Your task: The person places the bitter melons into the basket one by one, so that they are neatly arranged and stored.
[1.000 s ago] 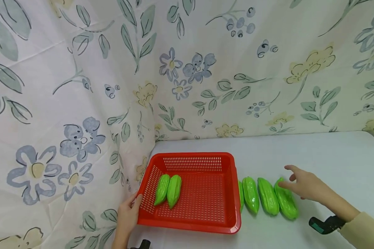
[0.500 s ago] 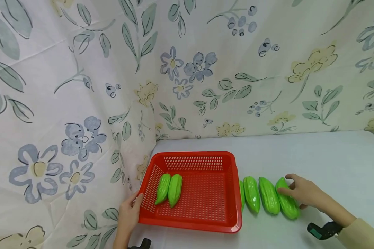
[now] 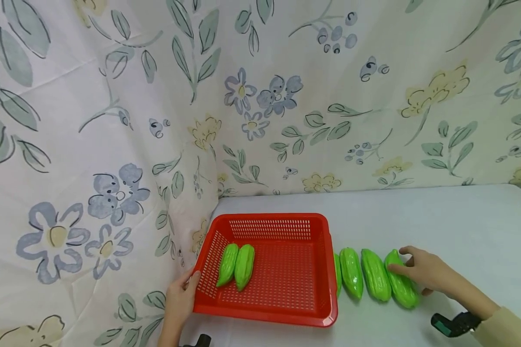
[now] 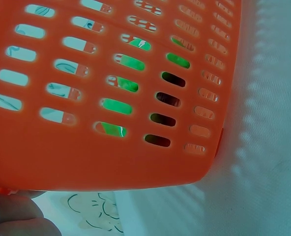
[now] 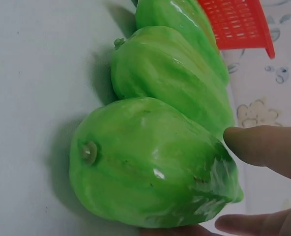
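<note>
The right hand (image 3: 427, 271) is lowered from above the far end of the rightmost green gourd (image 3: 404, 290), where it is held a second ago. The fingers (image 3: 410, 250), stretched forward at that time, are now drawn in and curled about the gourd's sides, with the thumb (image 5: 258, 147) brought to the side nearer the next gourd (image 3: 376, 277). Most of this lowering is already made by half a second ago. The black wrist device (image 3: 455, 324) and the sleeve (image 3: 508, 328) are carried lower with the hand.
</note>
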`<state>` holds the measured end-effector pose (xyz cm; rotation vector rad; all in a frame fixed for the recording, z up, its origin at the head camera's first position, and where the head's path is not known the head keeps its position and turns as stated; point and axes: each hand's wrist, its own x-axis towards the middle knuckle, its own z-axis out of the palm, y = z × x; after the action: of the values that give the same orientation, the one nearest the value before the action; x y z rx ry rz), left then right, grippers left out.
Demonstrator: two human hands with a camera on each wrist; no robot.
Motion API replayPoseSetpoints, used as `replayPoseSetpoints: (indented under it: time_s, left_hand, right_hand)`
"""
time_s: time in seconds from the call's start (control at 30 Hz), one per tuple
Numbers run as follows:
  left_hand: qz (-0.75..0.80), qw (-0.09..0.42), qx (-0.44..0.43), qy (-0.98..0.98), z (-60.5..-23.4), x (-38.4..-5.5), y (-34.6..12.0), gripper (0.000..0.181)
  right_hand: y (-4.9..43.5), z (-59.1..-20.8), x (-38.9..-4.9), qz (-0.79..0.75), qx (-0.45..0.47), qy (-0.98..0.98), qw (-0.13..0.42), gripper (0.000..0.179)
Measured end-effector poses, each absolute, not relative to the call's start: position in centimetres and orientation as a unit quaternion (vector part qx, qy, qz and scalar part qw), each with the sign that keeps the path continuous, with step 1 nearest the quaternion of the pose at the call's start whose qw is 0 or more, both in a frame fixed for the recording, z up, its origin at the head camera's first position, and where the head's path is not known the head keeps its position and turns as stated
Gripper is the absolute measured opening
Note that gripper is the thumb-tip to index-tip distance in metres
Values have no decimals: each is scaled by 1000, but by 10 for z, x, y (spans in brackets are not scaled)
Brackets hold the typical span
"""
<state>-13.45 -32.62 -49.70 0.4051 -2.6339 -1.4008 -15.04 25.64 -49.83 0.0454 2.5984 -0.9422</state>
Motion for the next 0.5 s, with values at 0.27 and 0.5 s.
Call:
replayPoseSetpoints:
  time_s: [0.27, 0.5]
  left_hand:
    - [-466, 63, 137, -872, -496, -133, -325, 57]
    - [-464, 63, 140, -873, -495, -133, -325, 57]
  right_hand:
    - [258, -499, -145, -328, 14, 924, 197, 85]
    - [258, -501, -144, -337, 13, 920, 199, 83]
